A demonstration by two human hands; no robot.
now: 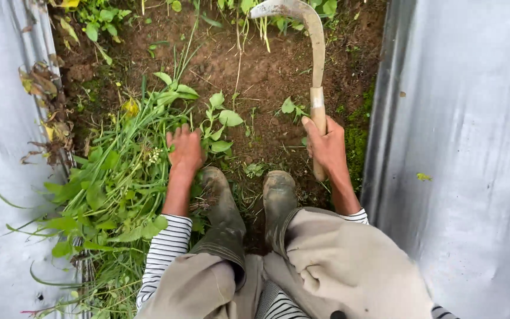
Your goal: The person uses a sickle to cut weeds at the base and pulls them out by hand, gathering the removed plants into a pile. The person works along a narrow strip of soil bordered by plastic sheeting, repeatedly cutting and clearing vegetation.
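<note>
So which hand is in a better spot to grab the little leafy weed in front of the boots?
Probably the left hand: it is empty, open, and right beside the leafy weed. The right hand is farther away and already full, gripping the sickle.

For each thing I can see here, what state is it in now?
Left hand: open, palm down on the cut weeds.
Right hand: shut on the sickle handle.
Sickle: blade raised, pointing left.
Cut weeds: piled at left.
Boots: muddy, standing on soil.

Sickle [316,59] upright, curved blade over soil.
</note>
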